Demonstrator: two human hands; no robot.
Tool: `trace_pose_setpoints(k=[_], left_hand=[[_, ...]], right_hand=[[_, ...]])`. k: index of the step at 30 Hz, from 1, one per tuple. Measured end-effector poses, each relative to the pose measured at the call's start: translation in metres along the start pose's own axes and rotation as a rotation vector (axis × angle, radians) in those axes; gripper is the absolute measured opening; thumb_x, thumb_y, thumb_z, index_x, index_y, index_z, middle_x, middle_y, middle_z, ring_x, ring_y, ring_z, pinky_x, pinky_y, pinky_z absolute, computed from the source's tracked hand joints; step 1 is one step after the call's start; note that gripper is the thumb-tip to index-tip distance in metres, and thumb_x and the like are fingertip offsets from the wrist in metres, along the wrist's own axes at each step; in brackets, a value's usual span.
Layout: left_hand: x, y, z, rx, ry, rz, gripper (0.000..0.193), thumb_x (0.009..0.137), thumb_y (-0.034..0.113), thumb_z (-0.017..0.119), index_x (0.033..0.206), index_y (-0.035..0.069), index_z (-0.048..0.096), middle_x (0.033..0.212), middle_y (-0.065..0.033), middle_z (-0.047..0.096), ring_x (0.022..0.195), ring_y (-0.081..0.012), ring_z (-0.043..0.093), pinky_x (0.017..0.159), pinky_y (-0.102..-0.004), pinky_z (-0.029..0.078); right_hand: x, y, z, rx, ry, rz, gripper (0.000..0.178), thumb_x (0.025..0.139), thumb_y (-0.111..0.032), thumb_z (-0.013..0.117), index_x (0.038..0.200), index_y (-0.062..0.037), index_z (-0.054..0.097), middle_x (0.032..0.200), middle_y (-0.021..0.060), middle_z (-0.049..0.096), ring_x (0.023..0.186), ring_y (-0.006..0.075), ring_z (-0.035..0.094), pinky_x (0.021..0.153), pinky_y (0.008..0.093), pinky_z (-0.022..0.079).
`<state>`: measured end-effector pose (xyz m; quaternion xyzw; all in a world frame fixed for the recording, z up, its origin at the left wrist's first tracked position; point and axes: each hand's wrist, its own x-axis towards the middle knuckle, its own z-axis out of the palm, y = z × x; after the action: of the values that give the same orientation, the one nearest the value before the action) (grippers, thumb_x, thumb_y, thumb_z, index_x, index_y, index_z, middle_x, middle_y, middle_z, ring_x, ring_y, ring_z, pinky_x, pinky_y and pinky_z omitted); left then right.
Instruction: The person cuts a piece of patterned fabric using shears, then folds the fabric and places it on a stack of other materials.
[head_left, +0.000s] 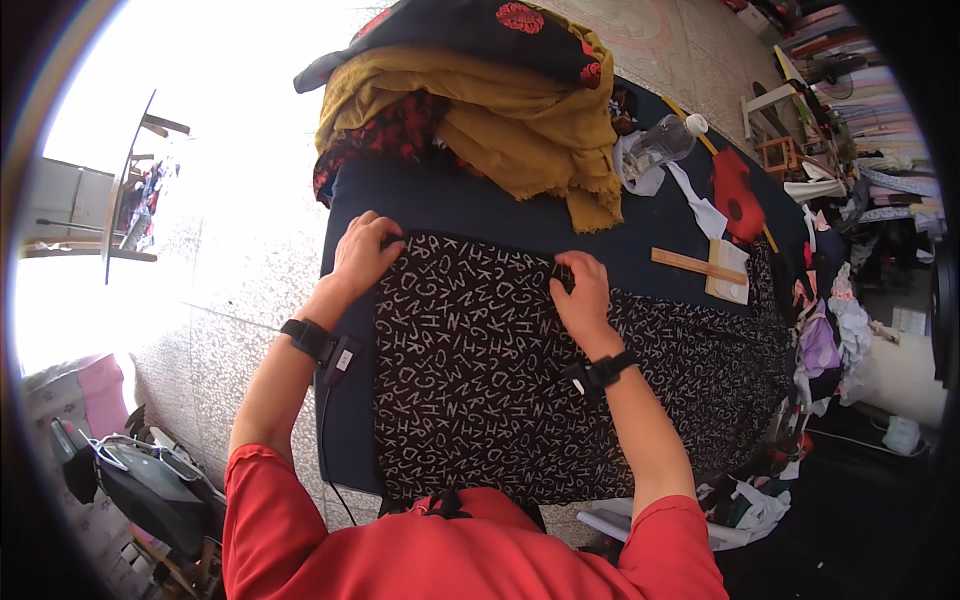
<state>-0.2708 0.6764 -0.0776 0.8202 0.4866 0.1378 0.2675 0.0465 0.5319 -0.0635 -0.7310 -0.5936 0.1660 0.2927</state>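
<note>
A black fabric with a scattered pale letter print (465,370) lies spread over the dark blue table. My left hand (366,255) is at its far left corner, fingers curled and closed on the edge. Farther right along the same far edge, my right hand (585,298) has its thumb and fingers bent round the fabric. Between the hands the edge runs nearly straight. Both wrists carry black straps with small devices. To the right, more of the printed fabric lies in looser folds and drops over the table's side.
Mustard cloth (480,120) and black-and-red cloth (450,35) are heaped at the far end. A clear bottle (665,143), a wooden ruler (698,265), a red piece (737,195) and a yellow stick lie right. Scraps (850,320) crowd the right side; a dark chair (150,490) stands left.
</note>
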Motion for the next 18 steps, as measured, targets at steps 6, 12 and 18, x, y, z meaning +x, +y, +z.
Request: trace_pose_setpoints(k=[6,12,18], left_hand=[[-0.013,0.000,0.015,-0.280,0.021,-0.177,0.023,0.082,0.018,0.068,0.098,0.004,0.060,0.096,-0.0113,0.061,0.086,-0.0269,0.060,0.077,-0.0365,0.048],[-0.020,0.005,0.021,-0.427,0.037,-0.120,0.030,0.082,0.013,0.071,0.106,-0.001,0.059,0.082,-0.0068,0.064,0.076,-0.0107,0.058,0.071,-0.0260,0.048],[-0.038,0.020,0.028,-0.774,0.092,-0.222,0.025,0.086,0.003,0.066,0.109,-0.003,0.060,0.086,-0.0011,0.065,0.081,-0.0057,0.057,0.073,-0.0207,0.048]], right_hand=[[0.022,0.008,-0.003,-0.271,-0.386,0.179,0.030,0.071,-0.015,0.073,0.099,-0.0078,0.064,0.101,0.0084,0.060,0.103,0.0302,0.053,0.094,0.0414,0.040],[0.028,-0.007,0.002,0.040,-0.464,0.267,0.042,0.072,-0.020,0.074,0.109,-0.0058,0.061,0.107,0.0085,0.062,0.103,0.0278,0.055,0.092,0.0385,0.043],[0.041,-0.068,0.051,0.093,-0.499,-0.066,0.065,0.070,-0.020,0.076,0.128,-0.0075,0.052,0.116,0.0111,0.060,0.108,0.0292,0.054,0.095,0.0377,0.044]])
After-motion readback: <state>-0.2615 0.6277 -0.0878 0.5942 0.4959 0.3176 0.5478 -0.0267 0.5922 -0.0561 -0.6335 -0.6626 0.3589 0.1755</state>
